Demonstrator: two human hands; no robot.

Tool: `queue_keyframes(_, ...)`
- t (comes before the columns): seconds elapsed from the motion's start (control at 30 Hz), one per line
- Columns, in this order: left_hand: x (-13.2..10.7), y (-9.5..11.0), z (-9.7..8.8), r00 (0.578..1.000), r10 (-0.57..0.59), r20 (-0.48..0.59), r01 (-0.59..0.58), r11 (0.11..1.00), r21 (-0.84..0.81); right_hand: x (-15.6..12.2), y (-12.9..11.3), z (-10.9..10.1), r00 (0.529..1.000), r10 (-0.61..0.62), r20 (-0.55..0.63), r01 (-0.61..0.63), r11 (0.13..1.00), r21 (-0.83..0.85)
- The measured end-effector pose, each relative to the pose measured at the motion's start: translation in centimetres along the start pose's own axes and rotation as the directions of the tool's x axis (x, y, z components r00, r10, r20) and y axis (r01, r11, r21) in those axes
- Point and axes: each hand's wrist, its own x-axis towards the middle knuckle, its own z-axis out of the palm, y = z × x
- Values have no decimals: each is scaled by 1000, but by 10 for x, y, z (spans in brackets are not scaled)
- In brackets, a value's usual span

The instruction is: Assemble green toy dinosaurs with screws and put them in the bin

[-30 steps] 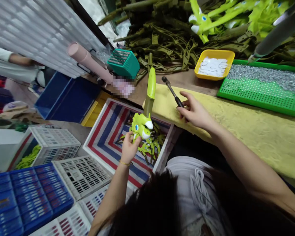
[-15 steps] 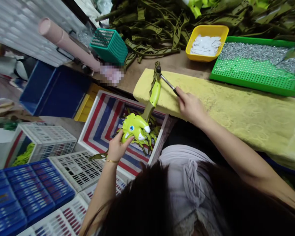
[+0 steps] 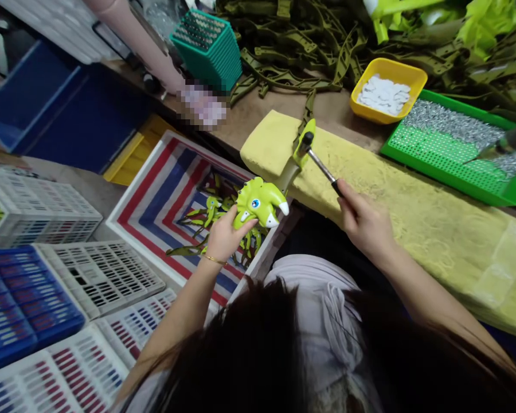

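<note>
My left hand [image 3: 226,236] grips a lime-green plastic triceratops toy head [image 3: 258,202] above the striped tray. The toy's green handle [image 3: 298,155] runs up and right and rests on a yellow foam pad [image 3: 370,229]. An olive strap trails from its far end. My right hand [image 3: 363,222] holds a small hammer [image 3: 322,166] by its black grip. The hammer's metal head sits against the tip of the green handle.
A red, white and blue striped tray [image 3: 155,195] holds green toy parts. Beyond the pad are a yellow dish [image 3: 389,89] of white pieces, a green perforated tray [image 3: 438,152] with metal studs, and a teal box [image 3: 208,51]. Plastic crates fill the lower left.
The toy's handle has swung down from nearly upright to lie on the foam pad. The hammer has moved from beside it onto its tip. The view has shifted.
</note>
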Motion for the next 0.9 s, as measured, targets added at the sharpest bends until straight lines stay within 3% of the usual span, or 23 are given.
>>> queue_keyframes(0.27,7,23,26,998,10,57,-6,997,-80,-2,-22,-36,970,-177,169,206,963,-172)
queue_keyframes(0.33,8,22,27,998,10,69,-5,997,-71,-5,-27,-45,958,-253,132,275,942,-192)
queue_keyframes(0.4,8,20,25,996,12,86,-8,999,-50,-11,-30,-50,941,-337,-24,329,931,-159)
queue_keyframes(0.47,9,20,24,995,15,98,-12,999,-32,-16,-30,-48,903,-370,-219,356,929,-105)
queue_keyframes(0.5,9,21,23,995,16,101,-13,1000,-27,-18,-28,-44,891,-373,-257,359,928,-100)
queue_keyframes(0.67,11,24,23,995,17,97,-12,999,-51,-15,-17,-22,939,-336,-70,321,932,-167)
queue_keyframes(0.77,4,4,7,995,18,97,-10,997,-79,-9,-18,-32,922,-304,-238,308,951,-22)
queue_keyframes(0.83,-9,-27,-14,994,-29,103,46,985,-167,-7,-20,-44,918,-239,-317,271,961,58)
queue_keyframes(0.9,-26,-67,-39,981,-170,91,192,910,-368,-4,-20,-51,938,-131,-321,183,974,135)
